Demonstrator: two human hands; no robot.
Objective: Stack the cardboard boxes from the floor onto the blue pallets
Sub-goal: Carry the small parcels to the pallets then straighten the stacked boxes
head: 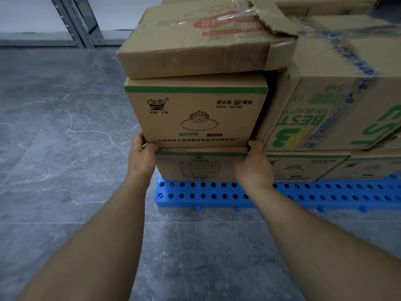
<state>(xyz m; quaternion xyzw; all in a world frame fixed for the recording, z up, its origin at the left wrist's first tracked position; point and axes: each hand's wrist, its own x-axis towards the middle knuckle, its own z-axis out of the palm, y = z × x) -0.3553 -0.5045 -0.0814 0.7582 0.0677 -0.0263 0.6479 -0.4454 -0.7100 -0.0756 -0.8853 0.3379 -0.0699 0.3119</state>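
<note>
Left hand (142, 153) gripping lower left corner of lamp-print box (196, 114), fingers curling round its edge. Box sitting second in stack, on bottom box (195, 165), flat red-print box (195, 40) lying on top. Right hand (253, 164) gripping its lower right corner. Stack standing on blue pallet (206, 195), green-lettered boxes (325, 114) crowding right.

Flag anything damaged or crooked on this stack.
The top box is battered: its lid flap is torn, loose tape peeling, and it overhangs the lamp box below. The green-lettered box alongside sits tilted.
</note>
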